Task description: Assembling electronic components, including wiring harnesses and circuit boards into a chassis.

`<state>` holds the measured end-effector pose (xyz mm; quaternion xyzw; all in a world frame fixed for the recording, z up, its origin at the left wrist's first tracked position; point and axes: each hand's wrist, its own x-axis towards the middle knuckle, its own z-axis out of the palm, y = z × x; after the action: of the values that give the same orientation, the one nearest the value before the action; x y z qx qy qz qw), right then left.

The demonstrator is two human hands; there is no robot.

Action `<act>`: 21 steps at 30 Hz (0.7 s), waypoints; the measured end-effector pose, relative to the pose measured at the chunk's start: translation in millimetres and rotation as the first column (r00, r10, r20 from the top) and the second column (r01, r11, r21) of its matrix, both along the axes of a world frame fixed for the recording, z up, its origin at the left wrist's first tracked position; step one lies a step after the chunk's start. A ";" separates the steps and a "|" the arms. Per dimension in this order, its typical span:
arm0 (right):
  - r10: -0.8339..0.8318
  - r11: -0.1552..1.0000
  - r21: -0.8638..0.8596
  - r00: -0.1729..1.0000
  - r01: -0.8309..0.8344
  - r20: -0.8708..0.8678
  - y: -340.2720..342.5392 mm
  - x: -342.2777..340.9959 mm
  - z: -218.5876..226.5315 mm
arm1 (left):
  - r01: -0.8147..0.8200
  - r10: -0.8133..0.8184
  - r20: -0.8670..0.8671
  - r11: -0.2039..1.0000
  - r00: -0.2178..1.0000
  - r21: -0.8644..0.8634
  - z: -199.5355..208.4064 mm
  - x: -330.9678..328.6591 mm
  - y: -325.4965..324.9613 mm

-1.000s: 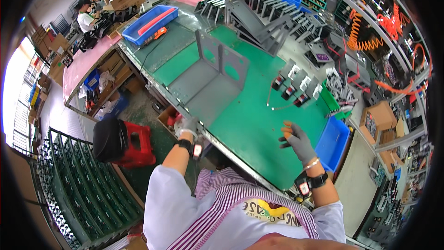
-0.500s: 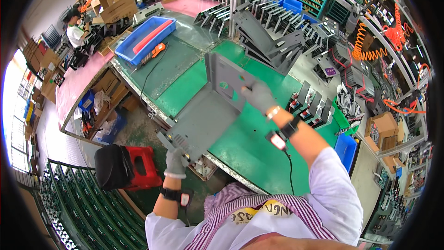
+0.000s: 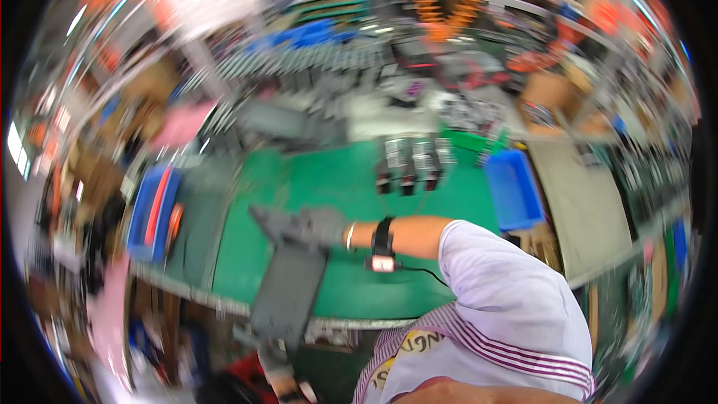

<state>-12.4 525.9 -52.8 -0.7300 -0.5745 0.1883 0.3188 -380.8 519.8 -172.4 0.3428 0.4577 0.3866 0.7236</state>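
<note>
A grey bent sheet-metal panel (image 3: 288,288) is held between my two gloved hands, over the front edge of the green-topped workbench (image 3: 359,292). My right hand (image 3: 323,226) is closed on its far, upturned flange. At the near end, past the bench edge, my left hand (image 3: 275,359) grips the panel's lower side. Motion smears the picture, so the fingers of both hands show only roughly. Beyond my right hand, several small black-and-silver parts (image 3: 407,164) stand in a row on the bench.
A blue tray (image 3: 153,213) with a red strip lies at the left, an orange tool (image 3: 175,221) beside it. Another blue bin (image 3: 514,191) sits at the right. Grey metal panels (image 3: 277,123) are piled at the back. A cable runs from my right wrist.
My view has swung to the right, blurring the scene. The panel stays in both hands; it and my hands now appear lower in the picture, my right hand farther left.
</note>
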 end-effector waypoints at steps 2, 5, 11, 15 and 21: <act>-0.017 0.988 -0.151 0.999 0.023 0.042 -54.4 -6.1 13.5 | 0.005 0.007 0.110 0.995 0.994 -0.104 17.5 8.0 -0.1; -0.100 0.978 -0.181 0.994 0.104 0.030 -149.9 7.2 45.2 | 0.349 -0.337 0.105 0.928 0.936 -0.134 50.8 61.8 -3.3; -0.362 0.932 -0.087 0.912 0.352 -0.192 -349.7 74.7 86.9 | 0.773 -0.782 0.079 0.587 0.618 -0.239 90.6 150.8 -64.8; -0.685 0.725 0.091 0.729 0.682 -0.006 -482.9 123.5 79.0 | 0.871 -0.895 0.086 0.399 0.439 -0.288 115.8 214.0 -174.4; -0.889 0.419 0.095 0.429 0.903 -0.162 -704.7 194.6 48.9 | 0.966 -0.969 -0.143 0.172 0.201 0.192 95.5 410.1 -353.9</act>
<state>182.2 -178.9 -3.9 -0.8851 -0.0964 -0.0278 0.4545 29.3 165.9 -76.9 0.6366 0.0828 -0.1039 0.7596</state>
